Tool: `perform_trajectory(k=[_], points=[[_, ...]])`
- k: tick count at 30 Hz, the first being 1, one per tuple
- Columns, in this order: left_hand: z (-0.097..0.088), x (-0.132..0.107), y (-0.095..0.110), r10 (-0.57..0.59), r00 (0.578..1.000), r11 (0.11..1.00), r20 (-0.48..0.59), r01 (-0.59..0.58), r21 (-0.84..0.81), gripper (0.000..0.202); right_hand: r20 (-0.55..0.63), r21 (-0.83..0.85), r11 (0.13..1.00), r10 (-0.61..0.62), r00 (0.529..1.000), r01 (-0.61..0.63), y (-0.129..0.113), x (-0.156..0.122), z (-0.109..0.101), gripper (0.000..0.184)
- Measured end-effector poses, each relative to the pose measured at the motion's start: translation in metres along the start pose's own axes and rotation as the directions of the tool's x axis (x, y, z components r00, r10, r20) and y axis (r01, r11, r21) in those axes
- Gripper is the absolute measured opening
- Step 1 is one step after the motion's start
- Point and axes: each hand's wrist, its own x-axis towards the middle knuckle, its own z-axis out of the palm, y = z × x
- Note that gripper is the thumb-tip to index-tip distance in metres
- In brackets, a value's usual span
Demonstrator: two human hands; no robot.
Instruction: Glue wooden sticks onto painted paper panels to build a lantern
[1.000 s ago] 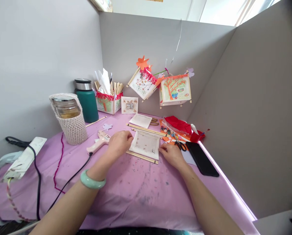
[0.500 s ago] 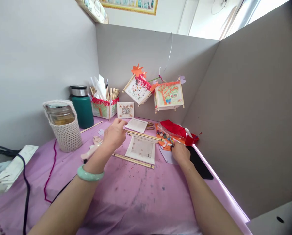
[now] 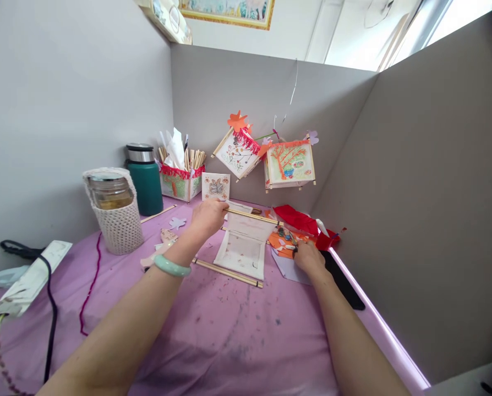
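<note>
My left hand [image 3: 210, 217], with a pale green bangle at its wrist, pinches the left end of a thin wooden stick [image 3: 254, 215]. That stick is raised along the far edge of a white fabric panel [image 3: 242, 256], which bends up toward it. Faint small drawings mark the flat part of the panel, and more wooden sticks [image 3: 228, 273] lie along its near edge. To the right, my right hand [image 3: 310, 258] is closed around what look like small scissors [image 3: 295, 246], partly hidden by the fingers, over orange and pale paper.
Behind the panel lie another white piece [image 3: 240, 207] and red cloth [image 3: 295, 219]. A jar in a knitted sleeve [image 3: 120, 231], a green flask [image 3: 145, 187] and a stick-filled box [image 3: 175, 184] stand left. Decorated lanterns [image 3: 289, 165] hang at the back. A power strip [image 3: 35, 280] lies far left.
My left hand has lifted the stick, and the far part of the fabric panel has risen with it. My right hand stays near the paper. The view has shifted slightly.
</note>
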Motion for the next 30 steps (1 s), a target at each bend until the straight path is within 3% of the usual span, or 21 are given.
perform_trajectory(k=[8, 16, 20, 22, 25, 28, 30], points=[[0.005, 0.003, 0.002, -0.016, 0.999, 1.000, -0.042, 0.015, -0.020, 0.024, 0.064, -0.028, 1.000, 0.006, 0.998, -0.004, -0.001, 0.003, -0.009, 0.037], [0.026, -0.002, 0.005, -0.043, 0.975, 0.987, -0.219, 0.007, -0.162, 0.027, 0.023, 0.037, 0.998, -0.057, 0.998, 0.056, 0.008, 0.009, -0.005, 0.040], [0.034, -0.005, 0.001, -0.053, 0.967, 0.977, -0.249, -0.001, -0.211, 0.028, 0.022, 0.218, 0.969, -0.128, 0.992, 0.120, 0.017, 0.005, -0.013, 0.032], [0.036, -0.004, 0.001, -0.049, 0.966, 0.973, -0.255, -0.011, -0.229, 0.028, -0.023, 0.438, 0.878, -0.202, 0.979, 0.192, 0.017, -0.002, -0.020, 0.024], [0.037, -0.001, 0.001, -0.039, 0.963, 0.969, -0.268, -0.029, -0.246, 0.028, -0.152, 0.714, 0.612, -0.337, 0.929, 0.339, 0.007, -0.019, -0.030, 0.017], [0.037, 0.001, 0.003, -0.038, 0.962, 0.967, -0.272, -0.033, -0.253, 0.029, -0.211, 0.751, 0.492, -0.453, 0.866, 0.440, -0.013, -0.035, -0.035, 0.019], [0.036, 0.001, 0.003, -0.043, 0.964, 0.966, -0.264, -0.028, -0.258, 0.029, -0.208, 0.761, 0.455, -0.503, 0.839, 0.462, -0.028, -0.042, -0.035, 0.019]])
